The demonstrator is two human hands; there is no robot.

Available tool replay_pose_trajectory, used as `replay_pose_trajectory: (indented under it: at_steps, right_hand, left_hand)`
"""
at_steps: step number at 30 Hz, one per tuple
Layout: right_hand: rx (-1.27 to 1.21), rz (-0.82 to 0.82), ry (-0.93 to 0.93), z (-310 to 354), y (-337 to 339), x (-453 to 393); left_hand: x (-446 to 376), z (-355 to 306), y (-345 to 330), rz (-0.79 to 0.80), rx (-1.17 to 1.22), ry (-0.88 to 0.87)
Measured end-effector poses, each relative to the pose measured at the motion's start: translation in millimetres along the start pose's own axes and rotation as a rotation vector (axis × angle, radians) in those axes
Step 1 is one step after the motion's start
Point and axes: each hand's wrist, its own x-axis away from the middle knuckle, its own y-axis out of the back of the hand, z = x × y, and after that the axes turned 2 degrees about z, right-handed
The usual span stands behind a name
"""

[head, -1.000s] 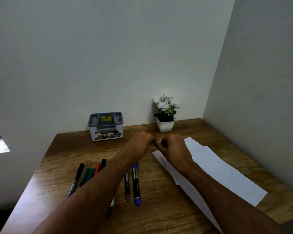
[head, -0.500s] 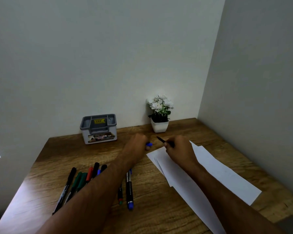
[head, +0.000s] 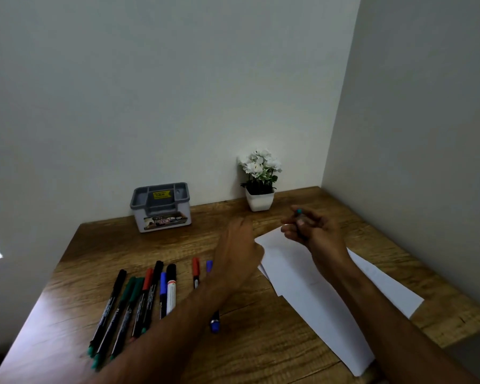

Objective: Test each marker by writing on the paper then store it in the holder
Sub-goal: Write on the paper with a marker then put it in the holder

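Markers [head: 139,297] lie side by side on desk's left, caps black, green, red, blue. One marker [head: 299,221] held over white paper [head: 316,295]. Grey holder [head: 161,207] by wall.

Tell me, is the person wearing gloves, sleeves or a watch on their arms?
No. Both forearms are bare as far as the picture shows, with no sleeves. The left hand and right hand have no gloves, and no watch or bracelet shows at either wrist. The fingers look ringless, though they are blurry.

Both your forearms are bare as far up as the view reaches, no sleeve over either; your left hand [head: 237,256] and right hand [head: 313,231] carry no glove, ring or watch.
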Motion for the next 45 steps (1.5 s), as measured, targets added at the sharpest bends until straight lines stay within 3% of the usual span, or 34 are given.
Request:
replay_pose_trajectory:
  at_steps: [4, 8, 13, 22, 25, 27, 31, 41, 45]
  right_hand:
    - [0.389, -0.074, 0.189, -11, 9, 10]
    - [0.813, -0.062, 0.333, -26, 9, 14]
    - [1.075, 0.167, 0.209, -38, 7, 21]
    - [1.035, 0.374, 0.2, -28, 20, 24]
    - [0.993, 0.352, 0.251, -27, 23, 22]
    - [0.793, 0.228, 0.275, -26, 17, 19]
    - [0.297, 0.069, 0.083, -7, -10, 20]
    - [0.453, 0.16, -0.052, -36, -13, 18]
    - [0.628, 0.142, -0.028, -46, -9, 12]
  left_hand:
    - [23, -10, -15, 0.229, -0.076, 0.079]
    - [33, -3, -24, 0.317, -0.104, 0.11]
    - [40, 5, -30, 0.315, -0.14, 0.117]
    - [51, 7, -30, 0.289, -0.088, 0.161]
    - [53, 6, -31, 0.269, -0.106, 0.152]
    - [55, 6, -32, 0.259, -0.121, 0.142]
    - [57, 9, -34, 0.251, -0.122, 0.139]
    - [59, 9, -32, 0.216, -0.074, 0.155]
    - [59, 10, -34, 0.211, -0.062, 0.147]
